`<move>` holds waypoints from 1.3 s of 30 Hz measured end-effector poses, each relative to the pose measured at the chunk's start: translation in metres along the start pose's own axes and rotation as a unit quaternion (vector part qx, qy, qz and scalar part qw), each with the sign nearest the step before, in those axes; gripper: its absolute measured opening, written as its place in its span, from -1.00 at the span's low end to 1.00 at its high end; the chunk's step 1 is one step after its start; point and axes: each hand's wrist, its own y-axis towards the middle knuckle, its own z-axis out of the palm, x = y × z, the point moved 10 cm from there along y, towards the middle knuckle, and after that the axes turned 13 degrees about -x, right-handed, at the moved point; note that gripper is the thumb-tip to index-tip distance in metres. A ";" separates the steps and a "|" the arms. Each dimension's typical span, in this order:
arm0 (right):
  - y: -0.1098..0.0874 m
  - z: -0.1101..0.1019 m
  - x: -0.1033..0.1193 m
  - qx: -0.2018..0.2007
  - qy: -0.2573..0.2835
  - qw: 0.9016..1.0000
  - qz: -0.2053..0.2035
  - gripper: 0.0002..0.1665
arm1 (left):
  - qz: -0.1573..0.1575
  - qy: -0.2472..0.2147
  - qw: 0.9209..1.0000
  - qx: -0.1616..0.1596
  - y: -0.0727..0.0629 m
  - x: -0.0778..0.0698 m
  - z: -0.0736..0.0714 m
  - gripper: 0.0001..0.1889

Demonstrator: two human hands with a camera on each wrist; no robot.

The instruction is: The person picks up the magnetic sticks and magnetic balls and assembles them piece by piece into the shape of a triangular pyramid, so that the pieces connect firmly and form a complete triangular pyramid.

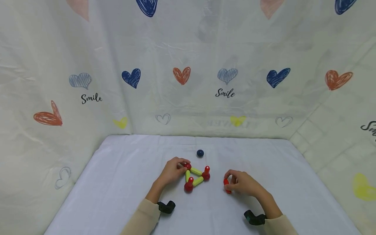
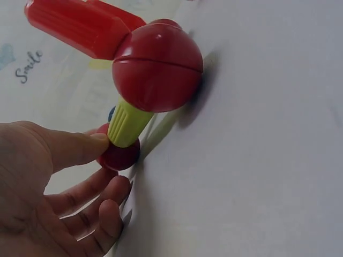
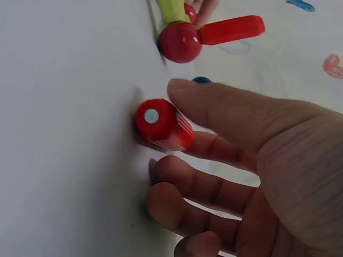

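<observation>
My left hand (image 1: 174,170) pinches the red ball (image 1: 188,166) at the far left corner of a triangle, its thumb also against the yellow-green stick (image 2: 128,124) there. Three yellow-green sticks join three red balls lying on the table. Red sticks stand up from the right ball (image 1: 206,176) and the near ball (image 1: 188,187). To the right of the triangle, my right hand (image 1: 241,182) has thumb and index finger curled about a loose red stick (image 1: 227,185), low over the cloth. A pale round tip shows on that stick's end in the right wrist view.
A dark blue ball (image 1: 200,153) sits behind the triangle. White cloth (image 1: 123,182) covers the table, and a curtain printed with hearts (image 1: 182,104) hangs along its back and sides. Black wrist cameras (image 1: 166,207) are strapped on both wrists.
</observation>
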 end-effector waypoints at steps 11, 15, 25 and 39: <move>0.011 0.007 0.002 -0.017 -0.014 0.999 0.029 -0.69 | -0.011 -0.013 0.999 0.032 -0.001 0.002 0.007 -0.57; 0.020 0.002 0.002 -0.041 -0.002 0.998 0.042 -0.69 | -0.004 -0.032 0.995 0.092 -0.011 0.002 0.008 -0.34; 0.046 0.000 0.015 -0.078 0.082 0.994 0.007 -0.69 | 0.023 -0.004 0.985 0.172 -0.032 -0.007 0.015 -0.02; 0.070 0.013 0.039 -0.083 0.161 0.983 -0.010 -0.67 | 0.028 -0.010 0.988 0.152 -0.025 -0.005 0.013 -0.33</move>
